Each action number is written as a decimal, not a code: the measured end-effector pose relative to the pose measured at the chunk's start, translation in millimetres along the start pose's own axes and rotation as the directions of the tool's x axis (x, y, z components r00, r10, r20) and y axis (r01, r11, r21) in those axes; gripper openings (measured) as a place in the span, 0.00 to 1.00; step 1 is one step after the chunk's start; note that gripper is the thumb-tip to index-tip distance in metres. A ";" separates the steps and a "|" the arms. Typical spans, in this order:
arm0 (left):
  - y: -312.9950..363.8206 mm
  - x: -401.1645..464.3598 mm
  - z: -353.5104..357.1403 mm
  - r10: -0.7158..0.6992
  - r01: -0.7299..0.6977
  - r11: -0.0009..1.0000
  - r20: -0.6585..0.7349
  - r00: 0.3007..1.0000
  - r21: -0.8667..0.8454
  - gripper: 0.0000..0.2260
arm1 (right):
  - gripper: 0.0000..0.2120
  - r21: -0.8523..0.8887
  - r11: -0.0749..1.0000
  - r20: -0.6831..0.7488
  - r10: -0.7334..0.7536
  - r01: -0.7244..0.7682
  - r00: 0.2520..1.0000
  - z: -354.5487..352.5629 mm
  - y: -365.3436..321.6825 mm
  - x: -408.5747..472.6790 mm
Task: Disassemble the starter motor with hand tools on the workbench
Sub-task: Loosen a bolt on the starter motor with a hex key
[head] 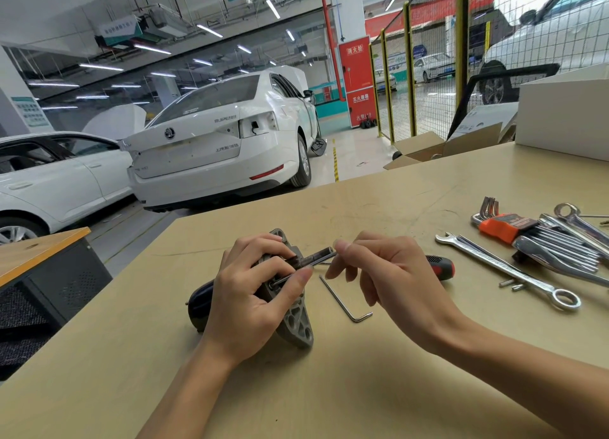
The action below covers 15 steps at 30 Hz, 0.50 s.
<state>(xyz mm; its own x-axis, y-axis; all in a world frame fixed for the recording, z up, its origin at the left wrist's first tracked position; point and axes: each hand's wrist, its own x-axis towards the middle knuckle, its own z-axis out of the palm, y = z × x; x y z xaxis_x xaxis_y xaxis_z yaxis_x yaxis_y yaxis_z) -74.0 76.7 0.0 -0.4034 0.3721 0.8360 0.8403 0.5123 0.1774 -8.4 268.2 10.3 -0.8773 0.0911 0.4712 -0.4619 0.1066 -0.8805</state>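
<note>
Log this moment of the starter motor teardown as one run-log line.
left hand grips starter motor | right hand pinches shaft | hex key loose on workbench

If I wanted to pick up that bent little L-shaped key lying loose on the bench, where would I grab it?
Probably by the long straight arm of the L-shaped key, pinched from above near its middle. It lies flat on the workbench with bare surface on both sides, between the left hand holding the starter motor and the right hand. The short bent end offers less to grip.
</note>
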 end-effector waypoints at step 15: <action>0.1 0.5 0.7 0.003 -0.003 1.000 0.000 1.000 -0.006 0.15 | 0.18 0.008 1.000 0.008 0.008 -0.008 1.000 -0.4 -0.8 0.0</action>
<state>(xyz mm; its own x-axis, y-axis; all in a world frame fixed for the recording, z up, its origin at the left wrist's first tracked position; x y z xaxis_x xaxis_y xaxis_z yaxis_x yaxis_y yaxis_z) -74.4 77.5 0.1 -0.4009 0.3734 0.8366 0.8435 0.5069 0.1780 -8.0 268.6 11.1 -0.8819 0.0844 0.4638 -0.4559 0.0980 -0.8846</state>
